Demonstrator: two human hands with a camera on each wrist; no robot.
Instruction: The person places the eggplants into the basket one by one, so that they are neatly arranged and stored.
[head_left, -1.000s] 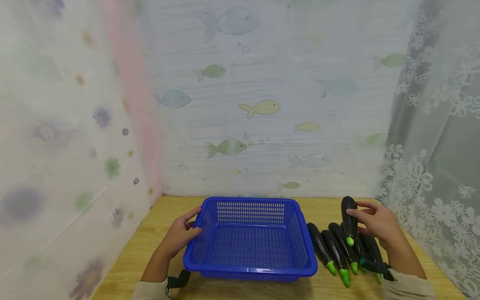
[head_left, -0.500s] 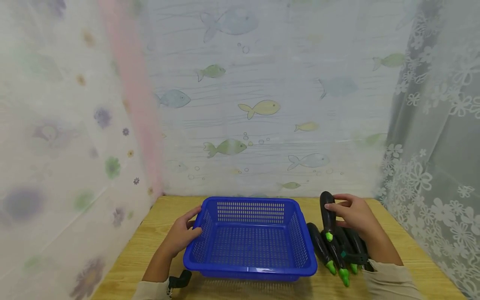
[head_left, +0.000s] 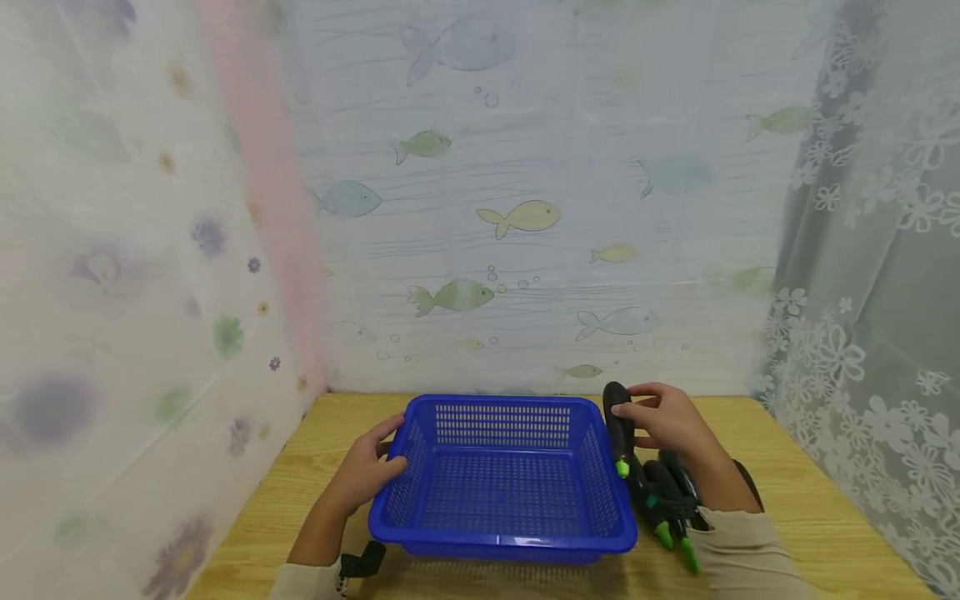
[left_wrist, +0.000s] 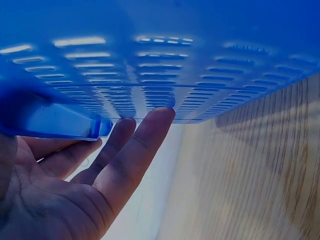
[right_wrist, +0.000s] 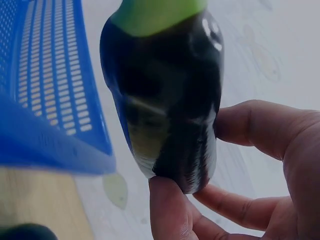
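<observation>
My right hand pinches a dark eggplant between thumb and fingers, its green stem end pointing down. It hangs over the right rim of a blue plastic basket. In the right wrist view the held eggplant fills the middle, with the basket wall to its left. At the basket's left side my left hand holds the rim, thumb over the edge. The left wrist view shows its fingers against the slotted outer wall. Several more eggplants lie right of the basket, partly hidden by my right arm.
Basket and eggplants are on a light wooden table. A fish-patterned sheet hangs behind the table. Flower-patterned cloth stands on the left, and a lace curtain on the right.
The right hand has carried the eggplant leftward, from above the other eggplants to the basket's right rim. The left hand keeps its hold on the basket, which has barely moved.
</observation>
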